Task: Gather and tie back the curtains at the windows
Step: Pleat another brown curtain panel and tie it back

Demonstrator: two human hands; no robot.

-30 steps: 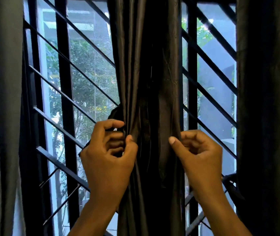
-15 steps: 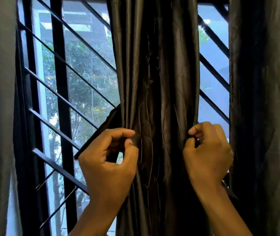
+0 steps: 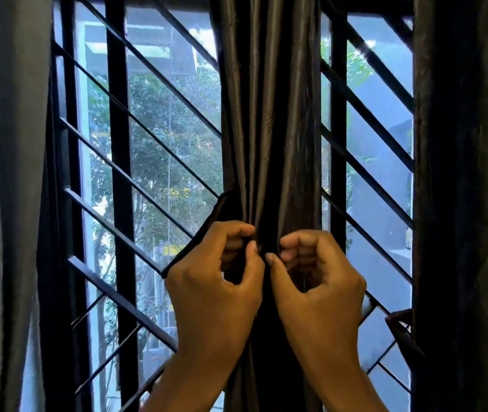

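1. Dark glossy pleated fabric curtain: hanging gathered into a narrow column before the middle of the black metal window grille, squeezed tightest at hand height.
2. Left hand at the curtain's left edge, fingers curled, pinching a dark fabric band that runs from behind the bundle; probably the tie-back.
3. Right hand at the curtain's right side, fingers curled and thumb pressed toward the folds; grasping cloth or a tie end, cannot tell which.
4. Fingertips nearly meeting in front of the curtain, likely to close the tie there.
5. Two more dark drapes flanking the grille.
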